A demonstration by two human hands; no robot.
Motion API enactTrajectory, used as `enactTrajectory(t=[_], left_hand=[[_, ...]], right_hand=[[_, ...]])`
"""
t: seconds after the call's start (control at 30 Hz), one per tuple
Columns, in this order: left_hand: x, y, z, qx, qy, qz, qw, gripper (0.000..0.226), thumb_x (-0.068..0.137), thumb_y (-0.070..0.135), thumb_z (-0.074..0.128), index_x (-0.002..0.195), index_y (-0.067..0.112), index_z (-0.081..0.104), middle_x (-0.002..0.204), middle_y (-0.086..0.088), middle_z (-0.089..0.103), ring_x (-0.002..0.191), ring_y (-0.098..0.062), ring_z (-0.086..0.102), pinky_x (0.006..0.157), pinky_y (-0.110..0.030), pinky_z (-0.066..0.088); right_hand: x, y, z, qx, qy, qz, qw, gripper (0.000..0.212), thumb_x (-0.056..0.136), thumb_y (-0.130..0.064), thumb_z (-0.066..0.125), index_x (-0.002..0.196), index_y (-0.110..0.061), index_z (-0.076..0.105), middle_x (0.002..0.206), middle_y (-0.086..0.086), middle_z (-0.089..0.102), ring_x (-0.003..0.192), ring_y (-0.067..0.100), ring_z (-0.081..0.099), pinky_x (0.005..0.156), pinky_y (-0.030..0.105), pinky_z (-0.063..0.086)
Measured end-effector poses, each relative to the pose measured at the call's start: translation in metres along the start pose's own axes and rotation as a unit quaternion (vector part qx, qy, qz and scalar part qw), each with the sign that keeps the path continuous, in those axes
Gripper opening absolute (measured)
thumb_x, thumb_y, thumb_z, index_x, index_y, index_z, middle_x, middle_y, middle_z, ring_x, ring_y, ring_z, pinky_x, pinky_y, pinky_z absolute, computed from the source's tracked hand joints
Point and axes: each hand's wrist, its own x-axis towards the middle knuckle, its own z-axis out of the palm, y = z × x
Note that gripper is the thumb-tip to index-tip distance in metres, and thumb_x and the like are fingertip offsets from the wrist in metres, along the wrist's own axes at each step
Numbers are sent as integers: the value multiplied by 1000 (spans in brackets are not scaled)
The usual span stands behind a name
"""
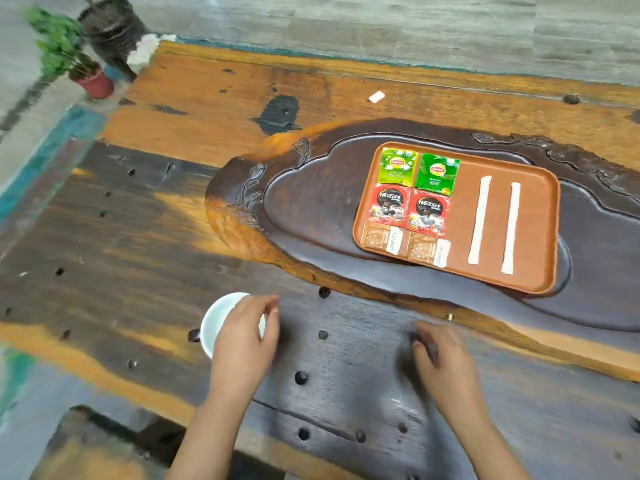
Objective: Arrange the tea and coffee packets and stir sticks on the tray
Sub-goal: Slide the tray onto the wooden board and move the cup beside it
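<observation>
With the packets (412, 206) and stir sticks (495, 221) lined up on the tray (540, 237) right of centre, the empty, loosely curled left hand (244, 332), blurred, could perhaps tip the white cup (216, 323) beneath it; the right hand (438, 355) rests empty on the tabletop (346, 358).

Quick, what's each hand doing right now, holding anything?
Left hand: open, fingers loosely curled over the white cup, gripping nothing.
Right hand: blurred, fingers curled on the table; cannot tell whether it holds anything.

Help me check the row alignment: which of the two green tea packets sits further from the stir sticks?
The lighter green Lipton packet, in the tray's far left corner. The darker green packet lies between it and the stir sticks.
</observation>
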Motion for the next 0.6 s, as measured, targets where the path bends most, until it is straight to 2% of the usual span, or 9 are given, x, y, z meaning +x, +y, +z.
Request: enactTrajectory(t=[0.07, 0.17, 0.27, 0.33, 0.43, 0.5, 0.6], left_hand=[[-2, -19, -19, 25, 0, 13, 1000, 34, 84, 28, 44, 101, 9, 66, 101, -2, 66, 96, -13, 56, 86, -19, 36], [-3, -54, -42, 105, -26, 7, 994, 42, 83, 33, 38, 109, 8, 61, 107, -10, 63, 99, -27, 56, 87, -29, 38], [-6, -88, -54, 197, -55, -19, 979, 42, 85, 25, 49, 122, 6, 53, 118, -15, 59, 110, -33, 51, 92, -45, 43], [-8, -104, -55, 209, -80, -54, 973, 42, 84, 19, 58, 123, 4, 53, 119, -16, 59, 113, -35, 51, 91, -48, 44], [-13, -108, -57, 99, -90, -127, 983, 29, 86, 20, 56, 114, 11, 59, 105, -3, 62, 102, -24, 55, 82, -37, 45], [-19, -108, -58, 8, -68, -170, 983, 21, 88, 17, 55, 107, 15, 63, 101, 1, 63, 95, -18, 57, 80, -33, 44], [-29, -113, -55, -106, -72, -210, 969, 15, 88, 14, 56, 96, 20, 67, 95, 2, 69, 91, -14, 60, 78, -32, 45]], right_hand=[[-4, -2, 13, -69, -18, -49, 996, 31, 78, 0, 64, 108, -9, 63, 107, 8, 62, 101, 26, 57, 82, 28, 42], [-5, 2, 29, -154, -37, -124, 980, 37, 75, -5, 67, 111, -10, 61, 111, 10, 60, 104, 30, 56, 84, 39, 48], [-2, 9, 39, -216, -56, -178, 959, 43, 77, -13, 66, 119, -13, 55, 123, 14, 54, 116, 31, 47, 90, 46, 45], [0, 14, 44, -252, -65, -198, 945, 42, 83, -20, 58, 124, -15, 51, 132, 14, 50, 124, 29, 37, 99, 49, 39], [2, 19, 48, -290, -83, -195, 933, 45, 88, -33, 36, 130, -19, 46, 141, 12, 43, 131, 26, 28, 108, 45, 23], [2, 21, 50, -299, -92, -191, 930, 49, 88, -36, 31, 132, -19, 43, 144, 11, 40, 134, 25, 24, 109, 43, 15], [2, 22, 50, -300, -100, -185, 930, 50, 90, -37, 29, 134, -19, 41, 144, 11, 40, 135, 24, 22, 110, 43, 13]])
